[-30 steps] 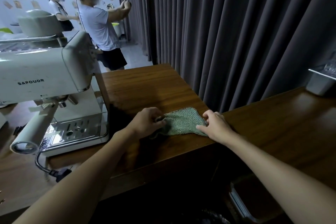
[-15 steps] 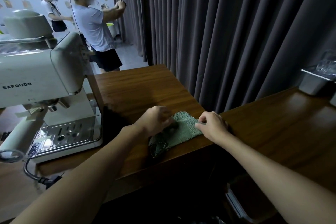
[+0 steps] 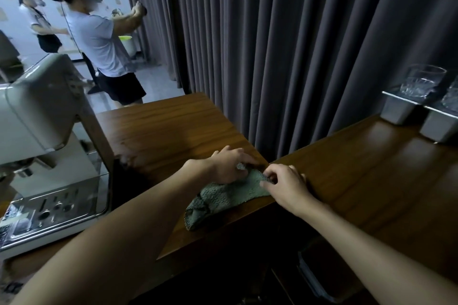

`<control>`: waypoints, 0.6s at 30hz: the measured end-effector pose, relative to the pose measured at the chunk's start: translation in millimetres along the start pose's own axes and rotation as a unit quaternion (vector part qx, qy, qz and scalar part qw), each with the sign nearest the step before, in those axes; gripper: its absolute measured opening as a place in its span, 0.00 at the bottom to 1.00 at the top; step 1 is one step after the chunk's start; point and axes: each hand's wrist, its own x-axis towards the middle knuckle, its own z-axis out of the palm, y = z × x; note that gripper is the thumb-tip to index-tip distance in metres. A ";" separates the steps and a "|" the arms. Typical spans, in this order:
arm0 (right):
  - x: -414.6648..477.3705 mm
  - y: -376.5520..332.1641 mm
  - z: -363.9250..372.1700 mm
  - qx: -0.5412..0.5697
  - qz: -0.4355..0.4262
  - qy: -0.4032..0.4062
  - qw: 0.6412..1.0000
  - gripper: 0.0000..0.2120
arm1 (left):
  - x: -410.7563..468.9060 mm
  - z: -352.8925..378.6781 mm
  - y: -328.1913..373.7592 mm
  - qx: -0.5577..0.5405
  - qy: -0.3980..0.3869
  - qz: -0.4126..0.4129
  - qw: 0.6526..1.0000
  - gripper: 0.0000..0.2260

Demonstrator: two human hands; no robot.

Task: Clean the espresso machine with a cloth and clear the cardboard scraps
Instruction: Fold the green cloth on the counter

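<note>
Both grips are clamping the green cloth (image 3: 223, 198), left grip (image 3: 229, 168) and right grip (image 3: 285, 182) pinching its far edge as it is lying bunched at the bench (image 3: 161, 126) corner, so I am judging the espresso machine (image 3: 42, 116) to its left not yet wiped, and no cardboard scraps are showing.

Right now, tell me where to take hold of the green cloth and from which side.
Probably its raised far edge, from above: the cloth lies limp on the counter, and the left hand and right hand pinch that edge.
</note>
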 end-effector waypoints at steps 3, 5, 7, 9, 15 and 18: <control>-1.8 7.2 -1.5 0.075 -0.037 0.014 0.996 0.06 | 1.6 -3.1 4.1 -0.018 -0.016 0.040 0.999 0.11; -2.3 10.8 -5.5 0.107 -0.044 0.028 0.993 0.08 | 0.3 -3.1 2.1 -0.053 0.016 0.084 0.995 0.07; -0.3 12.8 -9.6 0.156 -0.043 0.033 0.986 0.09 | -3.0 -4.0 2.2 -0.140 0.060 0.098 0.983 0.06; 2.0 11.2 -14.2 0.213 -0.050 0.025 0.975 0.10 | -9.3 -9.3 5.4 -0.197 0.092 0.108 0.970 0.07; 8.8 -6.7 -33.3 0.290 -0.120 0.024 0.949 0.06 | -28.6 -34.3 10.5 -0.209 0.121 0.148 0.959 0.12; 12.0 -18.8 -44.7 0.288 -0.158 -0.002 0.944 0.08 | -40.2 -48.6 14.6 -0.170 0.120 0.167 0.964 0.14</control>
